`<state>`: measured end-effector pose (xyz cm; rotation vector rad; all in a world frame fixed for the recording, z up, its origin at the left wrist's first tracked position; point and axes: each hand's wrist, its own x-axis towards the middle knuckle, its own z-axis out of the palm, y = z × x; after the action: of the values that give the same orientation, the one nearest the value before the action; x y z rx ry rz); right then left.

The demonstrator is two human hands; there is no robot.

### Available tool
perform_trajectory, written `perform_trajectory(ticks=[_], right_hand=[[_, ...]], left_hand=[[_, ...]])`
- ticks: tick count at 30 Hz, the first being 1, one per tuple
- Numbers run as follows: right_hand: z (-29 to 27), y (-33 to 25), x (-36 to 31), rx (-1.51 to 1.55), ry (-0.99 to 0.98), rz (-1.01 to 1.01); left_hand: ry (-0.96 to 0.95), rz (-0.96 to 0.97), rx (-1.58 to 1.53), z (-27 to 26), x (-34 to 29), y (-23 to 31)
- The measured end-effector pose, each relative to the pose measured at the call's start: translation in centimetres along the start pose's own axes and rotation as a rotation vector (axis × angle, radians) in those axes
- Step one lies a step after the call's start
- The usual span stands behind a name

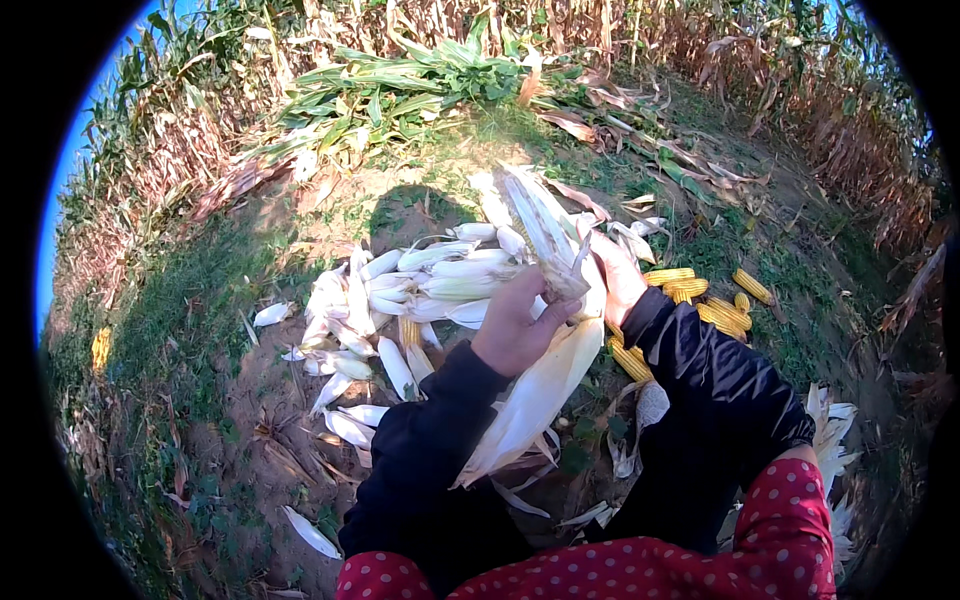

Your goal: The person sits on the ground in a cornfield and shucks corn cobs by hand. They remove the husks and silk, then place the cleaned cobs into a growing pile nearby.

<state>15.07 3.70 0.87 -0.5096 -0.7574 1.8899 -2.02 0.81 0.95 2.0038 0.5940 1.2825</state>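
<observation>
Left grip (517, 325): thumb and fingers closed, pinching the corn husk (568, 352).
Right grip (618, 275): fingers curled on the same husk's right side; fingertips partly hidden.
Husk position: raised between both hands, above the middle of the ground (235, 390).
Husk texture: pale, papery, long leaves, ribbed lengthwise, flaring toward the wearer.
Wrapped ears (455, 280): tapered, whitish, smooth-sheathed; piled left of and beyond the hands.
Bare cobs (722, 318): yellow, cylindrical, rows of kernels; grouped toward the ground's right edge.
Leaf heap (400, 95): green, strap-shaped blades, near the ground's far edge.
Sleeves (720, 375): dark, creased fabric.
</observation>
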Motion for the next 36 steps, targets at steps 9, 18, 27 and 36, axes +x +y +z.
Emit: perform_trajectory(ticks=[9,18,27,36], right_hand=[[-4.0,-1.6,1.4,-0.273,0.452,-0.019],[-3.4,0.8,1.3,-1.150,0.320,-0.473],[1.8,2.4,-1.1,-1.663,0.217,-0.622],[1.0,-0.6,-0.7,-0.982,-0.073,-0.024]], left_hand=[[-0.619,0.107,-0.011,4.4,-2.5,3.1],[-0.172,-0.451,-0.404,-2.9,0.7,-0.1],[0.432,-0.492,-0.740,-0.5,0.6,-4.3],[0.297,-0.484,-0.859,-1.2,1.0,-2.5]])
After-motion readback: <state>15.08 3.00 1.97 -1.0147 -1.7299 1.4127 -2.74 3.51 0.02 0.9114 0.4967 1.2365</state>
